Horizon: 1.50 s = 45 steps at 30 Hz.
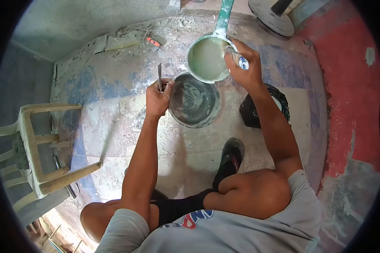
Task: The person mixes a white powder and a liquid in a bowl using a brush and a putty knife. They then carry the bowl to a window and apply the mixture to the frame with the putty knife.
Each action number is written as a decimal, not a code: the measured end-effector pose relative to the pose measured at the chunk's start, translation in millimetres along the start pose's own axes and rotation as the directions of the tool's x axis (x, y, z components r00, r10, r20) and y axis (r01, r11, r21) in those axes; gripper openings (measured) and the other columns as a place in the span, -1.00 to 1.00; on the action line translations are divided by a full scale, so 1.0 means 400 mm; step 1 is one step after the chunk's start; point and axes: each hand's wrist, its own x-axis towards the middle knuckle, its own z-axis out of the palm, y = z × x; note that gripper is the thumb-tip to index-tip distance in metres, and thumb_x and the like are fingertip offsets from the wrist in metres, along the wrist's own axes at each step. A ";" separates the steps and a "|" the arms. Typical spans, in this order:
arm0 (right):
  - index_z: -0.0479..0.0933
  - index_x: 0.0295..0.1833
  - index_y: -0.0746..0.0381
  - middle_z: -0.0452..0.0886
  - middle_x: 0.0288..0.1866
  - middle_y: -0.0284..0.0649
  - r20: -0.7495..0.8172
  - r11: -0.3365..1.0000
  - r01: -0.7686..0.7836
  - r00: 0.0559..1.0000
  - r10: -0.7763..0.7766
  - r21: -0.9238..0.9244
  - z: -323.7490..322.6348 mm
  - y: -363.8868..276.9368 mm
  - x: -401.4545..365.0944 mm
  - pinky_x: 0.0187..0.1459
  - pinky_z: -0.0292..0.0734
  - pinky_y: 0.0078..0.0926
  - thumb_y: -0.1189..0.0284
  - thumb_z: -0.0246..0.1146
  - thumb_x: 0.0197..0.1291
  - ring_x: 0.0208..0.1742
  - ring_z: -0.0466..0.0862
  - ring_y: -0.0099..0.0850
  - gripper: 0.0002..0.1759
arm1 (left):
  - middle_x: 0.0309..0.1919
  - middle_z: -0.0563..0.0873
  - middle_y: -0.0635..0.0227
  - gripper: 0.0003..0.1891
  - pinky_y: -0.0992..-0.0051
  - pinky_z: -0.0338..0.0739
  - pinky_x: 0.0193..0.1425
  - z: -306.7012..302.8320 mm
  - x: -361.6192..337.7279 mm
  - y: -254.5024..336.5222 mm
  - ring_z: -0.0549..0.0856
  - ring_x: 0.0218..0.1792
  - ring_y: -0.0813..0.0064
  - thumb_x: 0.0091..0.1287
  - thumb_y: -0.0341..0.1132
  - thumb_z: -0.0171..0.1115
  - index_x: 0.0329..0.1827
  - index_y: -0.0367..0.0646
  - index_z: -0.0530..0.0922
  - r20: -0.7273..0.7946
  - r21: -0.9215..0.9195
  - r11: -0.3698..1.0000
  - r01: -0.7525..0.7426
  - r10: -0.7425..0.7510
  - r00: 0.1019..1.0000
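Observation:
My left hand (157,101) is closed around a thin flat metal blade (159,74) that points up, and its fingers meet the left rim of a dark round basin (217,110). Grey smears and a little wet residue coat the basin's inside. Over its far right edge, my right hand (245,65) grips the side of a green dipper (207,57), whose green handle points away from me. Pale, thin liquid lies in the dipper. A tool handle with a blue and white end (242,63) also sits in my right hand; its far end is hidden.
A black bucket (251,111) stands under my right forearm. On the left a plastic chair (31,147) lies tipped. Rubble and an orange-handled tool (153,41) lie along the far wall. A round pedestal base (272,19) stands far right, near the red wall (346,84).

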 end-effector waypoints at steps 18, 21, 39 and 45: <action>0.62 -0.08 0.32 0.69 -0.23 0.13 0.173 0.805 -0.592 0.798 0.577 0.044 0.193 0.311 -0.223 -0.11 0.57 -0.11 0.18 0.36 0.07 -0.12 0.70 0.06 -0.56 | -0.60 0.61 0.30 -0.80 0.49 0.43 -0.43 -0.060 -0.017 -0.076 0.48 -0.57 0.60 0.36 -0.30 0.29 -0.21 -0.30 0.65 0.010 0.294 0.941 -0.168 0.173 0.985; 0.58 0.01 0.35 0.69 -0.20 0.14 0.150 0.849 -0.527 0.843 0.517 0.034 0.194 0.313 -0.246 -0.07 0.58 -0.10 0.13 0.37 0.12 -0.08 0.69 0.07 -0.48 | -0.57 0.64 0.27 -0.80 0.49 0.47 -0.40 -0.057 -0.014 -0.077 0.53 -0.55 0.59 0.35 -0.30 0.30 -0.20 -0.31 0.65 0.015 0.310 0.942 -0.126 0.127 0.992; 0.61 -0.18 0.31 0.69 -0.30 0.03 0.092 0.979 0.205 0.975 -0.204 -0.001 0.006 0.026 -0.173 -0.30 0.64 -0.25 0.48 0.32 0.15 -0.33 0.72 -0.03 -0.84 | -0.58 0.62 0.11 -0.77 0.33 0.48 -0.36 -0.080 -0.004 -0.093 0.58 -0.56 0.32 0.31 -0.24 0.34 -0.19 -0.26 0.67 -0.054 0.362 0.930 -0.072 0.098 0.994; 0.62 -0.15 0.36 0.70 -0.30 0.02 0.129 0.955 0.205 0.963 -0.236 0.216 -0.009 -0.043 -0.177 -0.33 0.63 -0.29 0.50 0.32 0.16 -0.34 0.72 -0.04 -0.82 | -0.41 0.70 0.03 -0.76 0.28 0.53 -0.25 -0.090 -0.006 -0.088 0.69 -0.39 0.11 0.29 -0.23 0.37 -0.18 -0.24 0.70 -0.037 0.390 0.916 -0.100 0.123 0.992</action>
